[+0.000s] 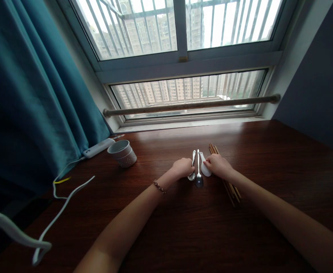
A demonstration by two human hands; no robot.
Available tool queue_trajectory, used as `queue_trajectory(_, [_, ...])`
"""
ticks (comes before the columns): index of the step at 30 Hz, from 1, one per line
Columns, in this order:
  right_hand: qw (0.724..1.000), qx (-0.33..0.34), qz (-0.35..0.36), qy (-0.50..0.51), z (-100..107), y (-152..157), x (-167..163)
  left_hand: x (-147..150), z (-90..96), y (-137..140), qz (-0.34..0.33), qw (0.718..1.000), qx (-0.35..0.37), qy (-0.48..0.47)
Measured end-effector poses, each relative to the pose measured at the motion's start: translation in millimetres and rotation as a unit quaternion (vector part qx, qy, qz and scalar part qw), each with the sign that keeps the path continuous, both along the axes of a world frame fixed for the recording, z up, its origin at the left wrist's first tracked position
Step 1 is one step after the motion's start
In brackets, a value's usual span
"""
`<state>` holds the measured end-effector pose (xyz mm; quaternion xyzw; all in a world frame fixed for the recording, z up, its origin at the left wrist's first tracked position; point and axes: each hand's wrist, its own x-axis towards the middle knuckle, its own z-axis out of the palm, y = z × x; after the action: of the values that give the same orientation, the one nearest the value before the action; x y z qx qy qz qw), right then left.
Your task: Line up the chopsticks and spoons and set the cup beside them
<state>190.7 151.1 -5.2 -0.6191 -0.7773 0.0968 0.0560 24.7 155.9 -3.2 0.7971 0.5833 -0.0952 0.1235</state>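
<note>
Side by side on the brown table lie two metal spoons and a white spoon (205,169), their bowls toward me. My left hand (182,168) is closed on the left metal spoon (192,176), fingers at its handle. The other metal spoon (199,180) lies untouched between my hands. My right hand (219,166) has its fingers closed at the edge of the white spoon, which has a short, wide shape like a soup spoon. Beneath and beside that hand runs a bundle of wooden chopsticks (231,190), partly hidden by it.
A grey holder shaped like a cup (127,158) stands at the left of the table (160,235). Behind it are a white power strip (99,147) and a teal curtain (41,87). A white cable (66,203) loops along the left edge. A barred window is at the back.
</note>
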Motion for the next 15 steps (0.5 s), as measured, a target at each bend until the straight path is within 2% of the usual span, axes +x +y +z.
queue_trajectory(8, [1.000,0.017,0.001,-0.023,6,-2,1,4,9.7,-16,-0.002,0.999,-0.003,0.040])
queue_trajectory(12, [0.994,0.049,-0.066,-0.076,10,1,9,7,10.5,-20,-0.008,0.999,-0.001,0.045])
queue_trajectory(15, [0.986,0.026,-0.122,-0.110,8,9,18,7,10.6,-23,-0.016,0.999,0.007,0.042])
